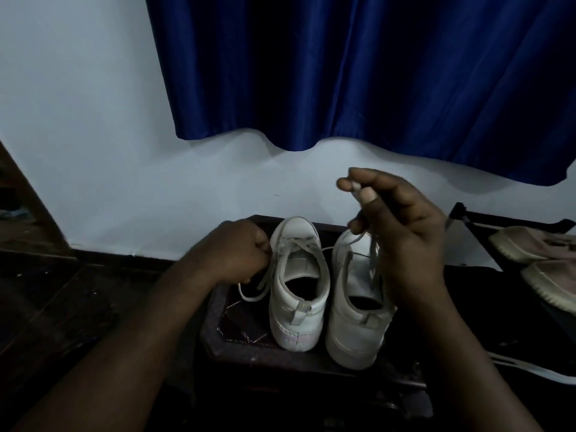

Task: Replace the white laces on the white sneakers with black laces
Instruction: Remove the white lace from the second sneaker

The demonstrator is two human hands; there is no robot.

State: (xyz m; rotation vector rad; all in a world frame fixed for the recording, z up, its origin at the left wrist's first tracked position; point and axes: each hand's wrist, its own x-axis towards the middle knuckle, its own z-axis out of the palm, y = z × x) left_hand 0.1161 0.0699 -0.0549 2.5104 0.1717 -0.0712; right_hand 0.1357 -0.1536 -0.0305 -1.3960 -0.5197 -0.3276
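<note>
Dim room, view from head height looking down w/ both forearms reaching fwd. Two white sneakers stand side by side, nearly touching, heels toward the viewer, on a small dark surface point(237, 344) against a white wall point(78, 120). The left sneaker point(299, 307) sits a bit farther back; its white lace point(265, 282) is threaded across the top eyelets, and a loose loop of it hangs over the shoe's L side onto the surface. The left grip point(246, 251) is low, touching that shoe's L side near the eyelets, fingers curled tight round the lace where it leaves the shoe. The right sneaker point(349, 325) is nearer the viewer, at the front edge of the surface, partly hidden behind the R wrist. The right grip point(402, 232) is raised above it, back of hand toward the viewer, thumb & forefinger pinching the second white lace point(372, 254) at its top end; the other fingers are loosely bent. That lace runs down from the pinch to the shoe's eyelet area, mostly pulled out; how many eyelets it runs through can't be made out. A deep blue curtain point(374, 73) fills the upper centre & R, its hem ending above the wall's lower part. Far R, a pair of pale pinkish shoes point(536, 244) w/ cream soles lies on a dark rack, well apart from the sneakers. Dark floor point(46, 307) at L.
</note>
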